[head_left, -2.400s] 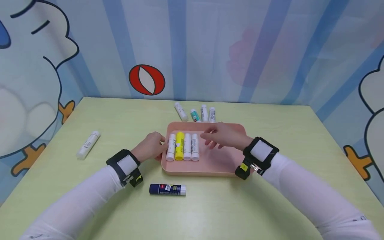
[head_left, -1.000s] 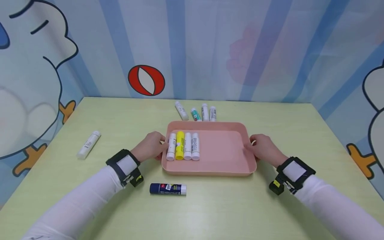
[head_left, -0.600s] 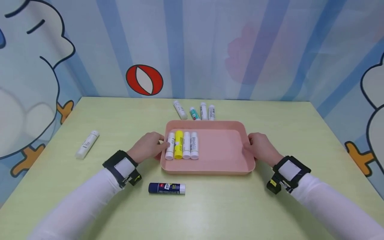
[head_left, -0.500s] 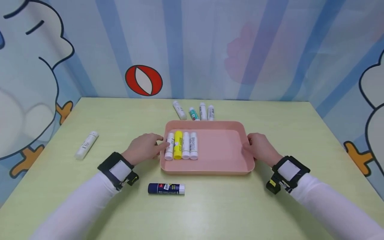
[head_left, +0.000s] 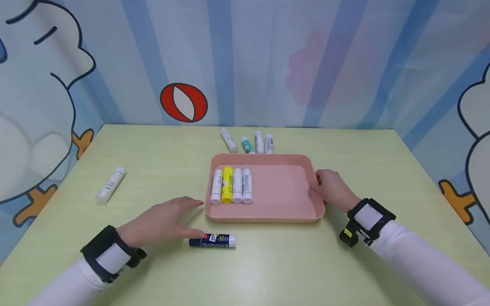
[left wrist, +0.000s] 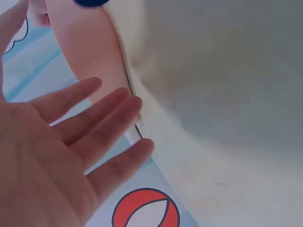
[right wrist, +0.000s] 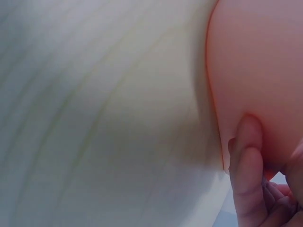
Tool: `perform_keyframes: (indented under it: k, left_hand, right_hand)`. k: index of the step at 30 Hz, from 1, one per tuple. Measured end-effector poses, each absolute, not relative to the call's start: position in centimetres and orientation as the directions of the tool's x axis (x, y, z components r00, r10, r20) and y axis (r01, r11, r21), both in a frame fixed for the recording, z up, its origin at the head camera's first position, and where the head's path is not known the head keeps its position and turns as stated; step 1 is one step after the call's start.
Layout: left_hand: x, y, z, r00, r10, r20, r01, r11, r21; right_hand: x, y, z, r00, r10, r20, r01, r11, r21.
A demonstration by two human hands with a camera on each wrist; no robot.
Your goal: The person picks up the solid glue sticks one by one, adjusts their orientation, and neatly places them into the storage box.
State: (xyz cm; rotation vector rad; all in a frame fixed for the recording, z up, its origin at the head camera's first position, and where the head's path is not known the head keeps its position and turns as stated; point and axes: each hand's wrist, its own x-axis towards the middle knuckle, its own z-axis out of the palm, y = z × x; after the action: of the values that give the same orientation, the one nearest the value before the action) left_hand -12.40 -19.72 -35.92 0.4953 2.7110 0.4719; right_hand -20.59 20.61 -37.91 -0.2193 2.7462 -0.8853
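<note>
My left hand (head_left: 158,223) is spread over the table at the front left, thumb tip right at the dark end of a navy glue stick (head_left: 219,240) with a white end. Its fingers point toward the left corner of a pink tray (head_left: 285,191); in the left wrist view the palm (left wrist: 42,156) holds nothing. On the tray's right side, my right hand (head_left: 334,189) grips the rim, with the thumb over the inside and fingers (right wrist: 248,165) against the outer wall. Inside the tray, at its left, a yellow glue stick (head_left: 227,185) lies in a row with several white glue sticks (head_left: 247,187).
Behind the tray lie a teal glue stick (head_left: 247,145) and several white ones, one of them a tilted white stick (head_left: 229,140). Another white glue stick (head_left: 111,185) lies alone at the left. A printed cloth backdrop (head_left: 260,63) rises at the table's back edge.
My left hand has let go of the tray's left rim and moved down and left to the navy glue stick. Earlier, my right hand went from inside the tray to its right rim.
</note>
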Motion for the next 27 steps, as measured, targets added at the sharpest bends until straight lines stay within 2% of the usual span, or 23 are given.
perform_keyframes:
  k: [4,14,27]
  left_hand:
    - [-11.1,-19.5,-36.2,-0.867,0.421,-0.267,0.304,0.871,0.386]
    - [-10.1,-19.2,-37.1,-0.804,0.566,-0.180,0.486,0.802,0.348]
    - [-10.0,-18.9,-37.1,-0.788,0.595,-0.158,0.519,0.780,0.349]
  right_hand:
    - [-20.6,20.7,-38.0,-0.958,-0.220,-0.184,-0.075,0.810,-0.582]
    - [-20.6,20.6,-38.0,-0.961,-0.207,-0.182,-0.066,0.813,-0.578]
    - [-20.7,20.5,-38.0,-0.964,-0.200,-0.177,-0.067,0.823,-0.564]
